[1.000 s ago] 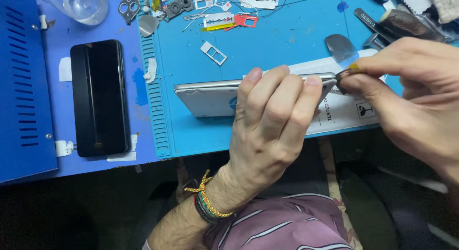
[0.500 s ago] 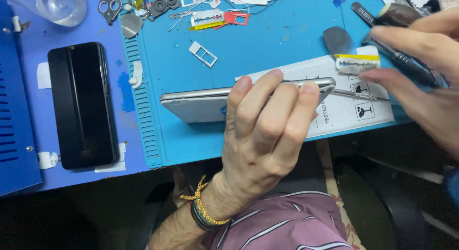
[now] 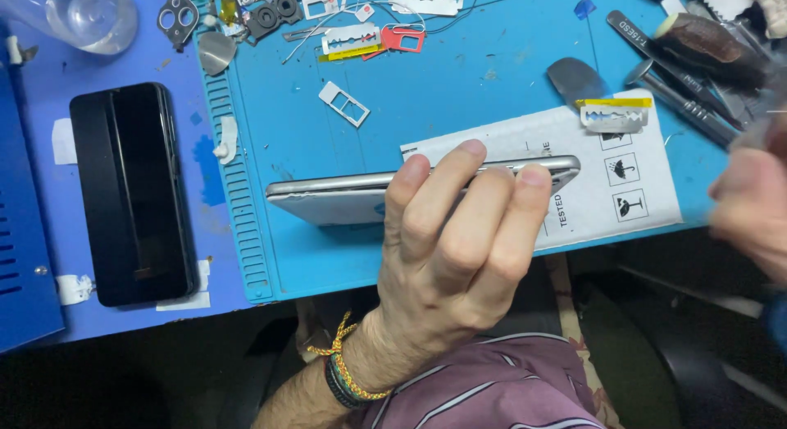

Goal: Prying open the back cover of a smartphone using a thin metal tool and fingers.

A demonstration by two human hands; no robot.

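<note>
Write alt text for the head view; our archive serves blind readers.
A left hand holds a silver phone on edge over a blue work mat, while the blurred right hand is off it. A black phone lies left; razor blades and tweezers lie beyond.

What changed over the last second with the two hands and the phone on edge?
The right hand left the silver phone's right end and drew back to the right, now blurred; what it holds is unclear. A razor blade now lies uncovered on the white paper. The left hand still grips the phone on edge.

bright overhead light; soft shadows; right hand (image 3: 750, 212) motion-blurred; centre sharp
</note>
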